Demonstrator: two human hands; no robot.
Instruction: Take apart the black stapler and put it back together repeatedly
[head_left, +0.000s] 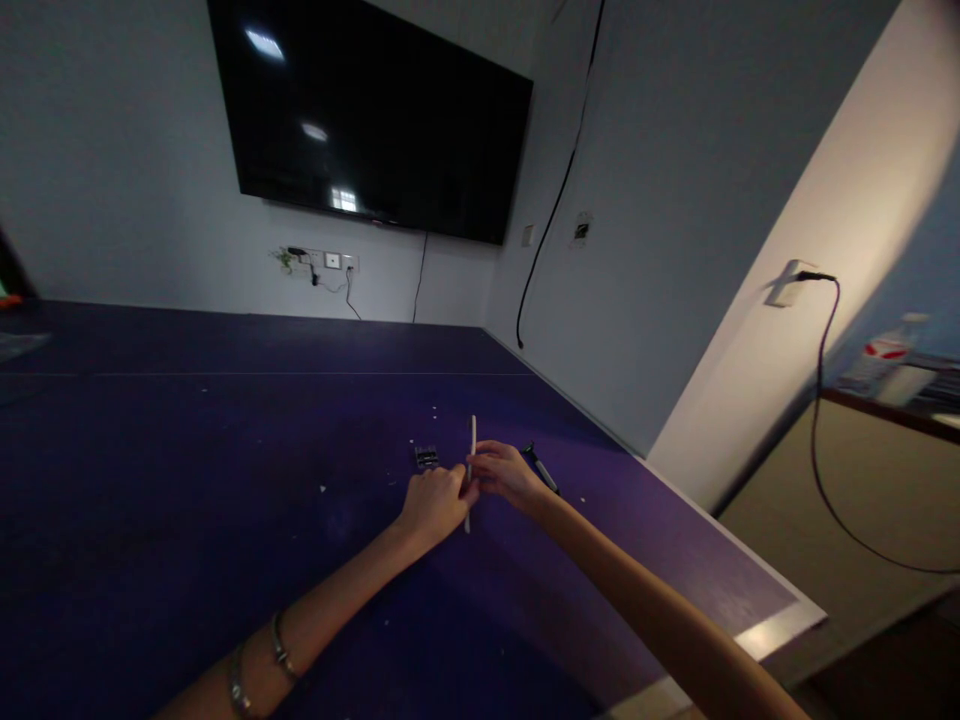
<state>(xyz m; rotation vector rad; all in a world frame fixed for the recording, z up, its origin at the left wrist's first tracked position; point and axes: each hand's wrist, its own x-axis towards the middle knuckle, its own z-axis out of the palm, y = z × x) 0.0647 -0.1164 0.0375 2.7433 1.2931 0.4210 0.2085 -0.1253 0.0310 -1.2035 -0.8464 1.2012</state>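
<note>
Between my two hands a thin, flat white piece [473, 436] stands on edge, seen nearly side-on, so its kind does not show. My left hand [436, 503] is closed on its lower part, and the piece's bottom end sticks out below the fingers. From the other side, my right hand [505, 472] pinches it higher up with bent fingers. Just beyond my left hand lies a small dark case with grey parts [426, 457]. To the right of my right hand rests a black tool with a pale blade-like strip [541, 468], partly hidden by that hand.
The dark blue tabletop [225, 480] carries scattered white scraps [322, 489]. At the back, a large television [375, 120] hangs on the wall, with a black cable [555, 210] dangling to its right. A bottle [885, 350] stands on a cabinet [877, 480] at far right.
</note>
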